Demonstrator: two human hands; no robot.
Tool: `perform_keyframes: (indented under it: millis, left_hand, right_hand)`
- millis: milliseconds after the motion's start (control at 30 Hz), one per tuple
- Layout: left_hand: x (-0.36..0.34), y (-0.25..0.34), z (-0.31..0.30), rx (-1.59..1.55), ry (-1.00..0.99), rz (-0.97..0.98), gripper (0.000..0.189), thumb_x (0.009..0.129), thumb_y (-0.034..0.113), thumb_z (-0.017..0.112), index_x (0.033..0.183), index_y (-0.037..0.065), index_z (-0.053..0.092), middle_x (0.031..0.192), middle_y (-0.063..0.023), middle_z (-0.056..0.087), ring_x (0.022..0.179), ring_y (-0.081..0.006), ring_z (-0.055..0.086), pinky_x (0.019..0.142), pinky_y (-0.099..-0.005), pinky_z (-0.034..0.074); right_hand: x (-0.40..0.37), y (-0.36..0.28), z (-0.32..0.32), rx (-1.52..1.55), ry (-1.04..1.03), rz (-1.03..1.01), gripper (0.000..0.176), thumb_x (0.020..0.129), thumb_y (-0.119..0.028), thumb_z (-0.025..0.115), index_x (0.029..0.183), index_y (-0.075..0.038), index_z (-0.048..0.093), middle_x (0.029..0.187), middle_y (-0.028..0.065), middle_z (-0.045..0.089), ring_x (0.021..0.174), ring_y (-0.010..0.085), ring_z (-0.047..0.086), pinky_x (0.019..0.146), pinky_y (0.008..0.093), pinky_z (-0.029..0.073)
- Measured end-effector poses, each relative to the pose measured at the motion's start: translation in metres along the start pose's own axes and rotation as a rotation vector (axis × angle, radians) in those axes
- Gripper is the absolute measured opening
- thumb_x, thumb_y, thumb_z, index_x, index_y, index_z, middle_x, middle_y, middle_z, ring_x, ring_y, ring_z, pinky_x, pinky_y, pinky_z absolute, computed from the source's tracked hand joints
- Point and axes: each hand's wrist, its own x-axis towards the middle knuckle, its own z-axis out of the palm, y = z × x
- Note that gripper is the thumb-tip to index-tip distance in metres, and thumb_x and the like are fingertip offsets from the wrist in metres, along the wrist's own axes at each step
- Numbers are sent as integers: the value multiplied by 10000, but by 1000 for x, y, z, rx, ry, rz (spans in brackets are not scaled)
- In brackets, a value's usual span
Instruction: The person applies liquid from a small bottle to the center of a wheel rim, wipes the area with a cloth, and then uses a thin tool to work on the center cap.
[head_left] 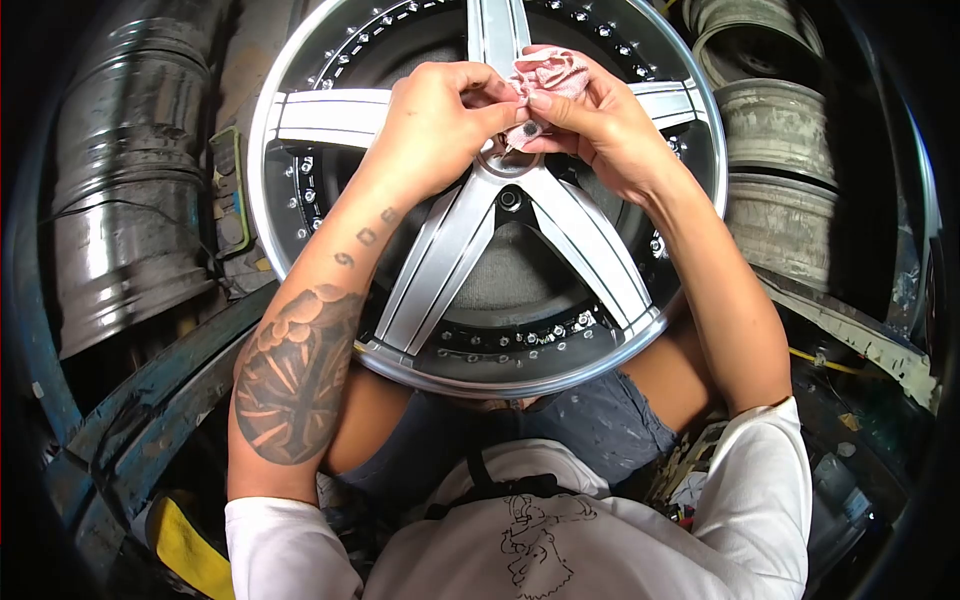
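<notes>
A silver and black alloy wheel (pixel 431 272) lies face up over the person's lap, its spokes meeting under the hands. Above the hub (pixel 512 164) a crumpled pink-and-white cloth (pixel 556 72) is bunched between both hands. My left hand (pixel 447 118) pinches the cloth's left edge with thumb and fingertips. Round the rest of it, my right hand (pixel 612 125) is closed, thumb pressed on top. A dark smudge shows on the cloth's lower fold, and a small pale tip pokes out below it; what that is I cannot make out.
Stacked bare metal rims stand on the left (pixel 135 190) and on the right (pixel 778 215). A blue metal frame (pixel 150 375) runs along the left side. Something yellow and grey (pixel 185 550) lies at lower left. A yellow cable (pixel 840 364) crosses at right.
</notes>
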Motion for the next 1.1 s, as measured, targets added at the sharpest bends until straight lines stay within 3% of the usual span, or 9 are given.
perform_keyframes:
  millis: [200, 333, 367, 467, 567, 867, 967, 1033, 1100]
  left_hand:
    - [9, -6, 0, 108, -23, 19, 220, 956, 146, 721, 1078, -37, 729, 950, -64, 759, 882, -114, 689, 834, -278, 539]
    - [5, -6, 2, -129, -222, -95, 403, 976, 5, 545, 1367, 9, 642, 1183, -110, 717, 1085, -128, 653, 954, -286, 506]
    - [1, -6, 6, -178, -192, -48, 558, 917, -81, 441, 1443, 26, 589, 1269, -130, 680, 1154, -158, 629, 1028, -295, 476]
    - [3, -10, 3, -64, -163, -2, 626, 845, -116, 450, 1428, 48, 608, 1240, -201, 718, 1117, -262, 697, 1032, -316, 491]
    - [6, -9, -1, -46, -203, -49, 709, 767, -144, 374, 1423, 4, 598, 1323, -129, 665, 1235, -209, 586, 1115, -312, 422]
    - [9, -14, -3, -59, -196, -127, 572, 877, -75, 446, 1412, 35, 616, 1329, -87, 679, 1247, -193, 591, 1114, -322, 433]
    - [6, -13, -13, -130, -243, -44, 492, 910, -40, 475, 1355, 48, 667, 1142, -144, 742, 953, -155, 656, 903, -263, 498]
    - [8, -11, -6, -126, -172, -57, 433, 951, -5, 523, 1351, 72, 668, 1193, -161, 729, 1082, -208, 654, 969, -278, 487]
    - [1, 11, -18, -93, -220, -152, 425, 955, -5, 516, 1347, 58, 665, 1155, -148, 738, 1009, -194, 663, 904, -298, 515]
  right_hand:
    - [11, 0, -4, -154, 65, -74, 547, 940, -131, 761, 1425, -35, 527, 1172, 79, 689, 962, 161, 722, 785, 295, 656]
    - [23, 5, -27, -213, 79, -134, 487, 946, -179, 768, 1363, -25, 571, 1100, 70, 721, 926, 138, 723, 739, 258, 634]
    - [26, 9, -29, -215, 100, -143, 476, 947, -189, 769, 1350, -25, 576, 1094, 69, 723, 919, 139, 725, 741, 258, 628]
    - [32, 18, -30, -218, 139, -163, 450, 950, -216, 772, 1314, -25, 590, 1074, 67, 729, 900, 140, 728, 748, 261, 614]
    - [36, 22, -31, -237, 136, -170, 440, 948, -229, 776, 1293, -21, 600, 1056, 72, 738, 896, 144, 731, 759, 272, 609]
    - [34, 9, -12, -239, 157, -158, 433, 944, -96, 726, 1335, -7, 564, 1151, 100, 698, 1026, 158, 697, 869, 285, 596]
    - [32, 10, -9, -257, 169, -180, 457, 947, -89, 722, 1362, 1, 554, 1173, 105, 695, 1024, 162, 700, 858, 284, 600]
    - [33, 17, -7, -213, 166, -248, 458, 949, -99, 724, 1362, 7, 557, 1148, 104, 703, 983, 160, 709, 829, 278, 601]
    - [32, 14, -8, -228, 149, -197, 458, 948, -103, 725, 1360, 7, 557, 1132, 104, 708, 969, 160, 713, 822, 277, 601]
